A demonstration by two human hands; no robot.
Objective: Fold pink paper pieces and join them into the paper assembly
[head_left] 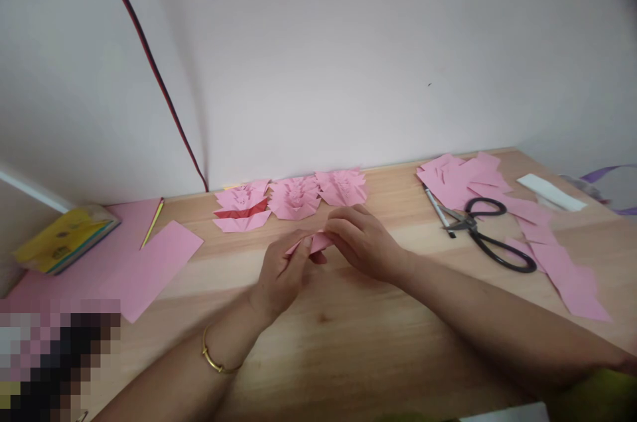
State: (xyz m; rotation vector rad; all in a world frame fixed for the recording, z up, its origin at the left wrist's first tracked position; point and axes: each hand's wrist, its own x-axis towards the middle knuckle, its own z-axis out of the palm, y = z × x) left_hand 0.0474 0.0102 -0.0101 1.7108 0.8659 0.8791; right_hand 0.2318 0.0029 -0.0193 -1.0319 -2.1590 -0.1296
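Between both hands, above the middle of the wooden table (323, 342), is a small folded piece of pink paper (318, 242). My left hand (288, 269) pinches its left part, thumb on top and fingers beneath. The fingers of my right hand (365, 241) are closed over its right end and hide part of it. Just beyond the hands, folded pink paper pieces stand in three groups by the wall: the left group (241, 196), which has one red piece (242, 211), the middle group (294, 198) and the right group (342, 187).
Black-handled scissors (465, 223) and a white pen (438, 208) lie right, beside pink paper pieces (448, 180) and a white strip (551, 192). At left are pink sheets (166, 263), a yellow pencil (152, 224) and a yellow packet (64, 239). A pixelated patch covers the lower left.
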